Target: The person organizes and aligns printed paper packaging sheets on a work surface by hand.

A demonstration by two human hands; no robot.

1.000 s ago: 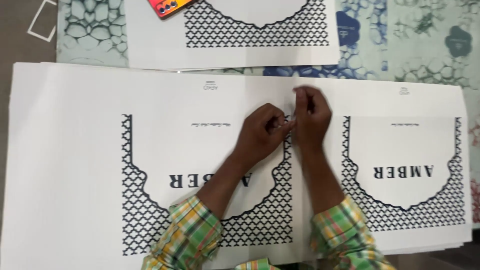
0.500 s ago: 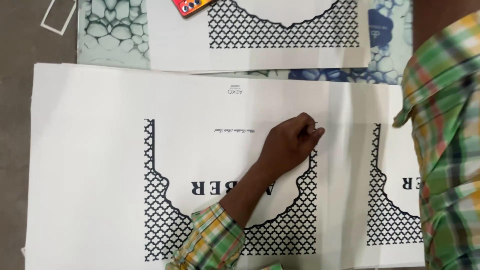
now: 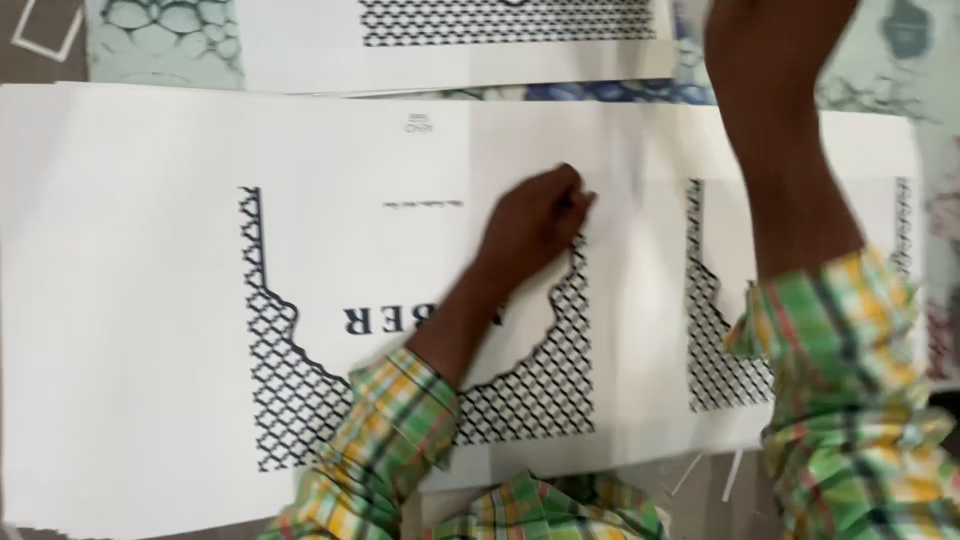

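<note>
A large white printed sheet [image 3: 150, 300] lies flat in front of me, with a black lattice border and bold black letters, upside down from here. My left hand [image 3: 535, 225] rests on its middle near a vertical fold, fingers bunched together and tips pressed to the paper. My right forearm [image 3: 785, 150] is lifted and blurred, reaching away over the sheet's right panel [image 3: 720, 330]. It runs off the top edge, so the right hand itself is hidden. Both arms wear green, yellow and red checked sleeves [image 3: 380, 440].
A second white sheet [image 3: 500, 60] with the same lattice print lies beyond, on a pale green and blue patterned cloth [image 3: 160, 30]. A small white frame [image 3: 45, 30] sits on the grey floor at top left. Thin paper strips [image 3: 735, 475] lie near the front edge.
Both hands were pinching the sheet's middle together. The right hand has let go and risen up and away, out past the top. The left hand stays on the paper.
</note>
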